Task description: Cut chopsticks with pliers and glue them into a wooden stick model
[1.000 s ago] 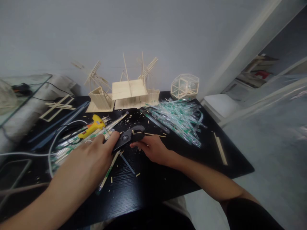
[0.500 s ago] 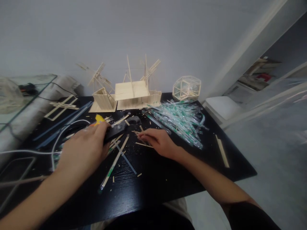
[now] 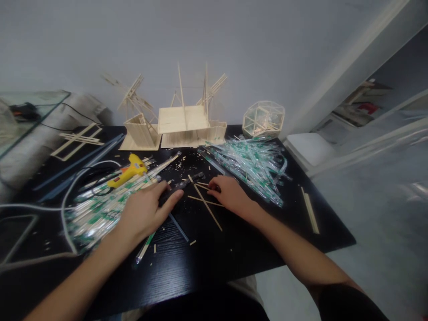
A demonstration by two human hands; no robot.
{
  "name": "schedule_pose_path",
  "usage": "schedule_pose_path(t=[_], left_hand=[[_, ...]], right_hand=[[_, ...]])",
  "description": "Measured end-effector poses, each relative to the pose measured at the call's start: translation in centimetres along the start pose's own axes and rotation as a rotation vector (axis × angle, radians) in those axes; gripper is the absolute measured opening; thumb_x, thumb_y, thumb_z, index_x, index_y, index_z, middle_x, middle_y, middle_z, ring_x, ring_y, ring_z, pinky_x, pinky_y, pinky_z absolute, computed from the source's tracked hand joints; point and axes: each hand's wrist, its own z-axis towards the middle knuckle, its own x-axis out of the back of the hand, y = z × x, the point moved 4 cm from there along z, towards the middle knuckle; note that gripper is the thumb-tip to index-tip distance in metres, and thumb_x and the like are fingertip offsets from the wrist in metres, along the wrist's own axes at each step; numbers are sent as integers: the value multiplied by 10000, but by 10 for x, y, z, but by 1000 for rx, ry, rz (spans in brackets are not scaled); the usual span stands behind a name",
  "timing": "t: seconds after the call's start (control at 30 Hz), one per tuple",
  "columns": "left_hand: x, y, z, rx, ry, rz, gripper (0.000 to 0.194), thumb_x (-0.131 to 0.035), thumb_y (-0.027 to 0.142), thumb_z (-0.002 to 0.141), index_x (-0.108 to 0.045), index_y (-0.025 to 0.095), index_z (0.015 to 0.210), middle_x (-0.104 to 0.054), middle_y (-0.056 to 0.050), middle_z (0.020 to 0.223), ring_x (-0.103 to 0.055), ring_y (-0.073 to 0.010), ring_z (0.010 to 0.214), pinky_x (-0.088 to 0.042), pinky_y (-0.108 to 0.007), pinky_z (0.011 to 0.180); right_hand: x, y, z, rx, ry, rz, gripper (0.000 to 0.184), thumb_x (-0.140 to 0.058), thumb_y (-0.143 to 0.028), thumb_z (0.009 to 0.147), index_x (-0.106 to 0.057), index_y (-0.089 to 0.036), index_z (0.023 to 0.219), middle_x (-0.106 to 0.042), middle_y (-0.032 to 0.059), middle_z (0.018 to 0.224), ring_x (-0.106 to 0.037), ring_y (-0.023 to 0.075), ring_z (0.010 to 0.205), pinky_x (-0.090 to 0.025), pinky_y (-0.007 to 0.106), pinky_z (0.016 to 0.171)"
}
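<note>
My left hand (image 3: 149, 200) is closed around a black plier-like hand tool (image 3: 189, 182), whose jaw end points right; its exact kind is unclear. My right hand (image 3: 230, 194) is just to the right, thumb and fingers pinched on a thin wooden stick (image 3: 202, 184) near the tool's tip. Another wooden stick (image 3: 210, 213) slants across the table below the tool. One more stick (image 3: 200, 199) lies crosswise under it, close to my right fingertips.
A yellow glue gun (image 3: 132, 168) rests on plastic-wrapped sticks (image 3: 107, 209) at left. Clear wrappers (image 3: 250, 165) are heaped at right. Wooden models (image 3: 183, 120) and a faceted frame (image 3: 264, 119) stand along the back. A white cable (image 3: 65, 223) loops at left on the black table (image 3: 234, 254).
My left hand has come down and right with the black tool, uncovering the glue gun and wrapped sticks. The slanting stick now lies before the tool; my right hand moved slightly right.
</note>
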Motion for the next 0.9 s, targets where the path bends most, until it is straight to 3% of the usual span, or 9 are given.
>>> schedule_pose_path(t=[0.13,0.27,0.37,0.57,0.9], left_hand=[[-7,-2,0,-13,-71,-114,573,-297,646,999,-639,214,841,-712,-53,767,-679,-253,752,-454,-349,720],[-10,-3,-1,-54,-69,-200,514,-342,588,1010,-670,209,897,-744,-61,851,-690,-243,800,-477,-341,756],[-13,-3,-1,-81,-63,-242,486,-364,576,1011,-680,208,982,-753,-67,913,-698,-245,842,-494,-345,788],[-19,-4,-2,-31,-37,-119,537,-286,602,1014,-615,204,865,-695,-75,834,-679,-261,807,-477,-361,748],[-18,-2,-7,46,-66,14,627,-240,637,1008,-633,199,792,-713,-96,776,-690,-268,749,-442,-347,661]], right_hand=[[5,-9,-1,37,66,184,96,-682,-219,954,-738,-157,909,-746,74,912,-663,197,859,-481,339,832],[0,-20,-5,-29,-124,713,286,-558,-363,1021,-720,-160,900,-761,48,858,-703,170,777,-538,295,745],[-7,-25,-8,-99,-176,959,300,-657,-455,944,-705,-160,920,-753,37,812,-709,160,707,-566,282,691],[-15,-30,-13,-142,-67,989,273,-751,-423,853,-725,-155,903,-742,31,767,-663,121,577,-545,242,579],[-24,-30,-15,-226,-145,1092,295,-795,-429,806,-725,-153,882,-741,32,747,-665,117,562,-552,225,521]])
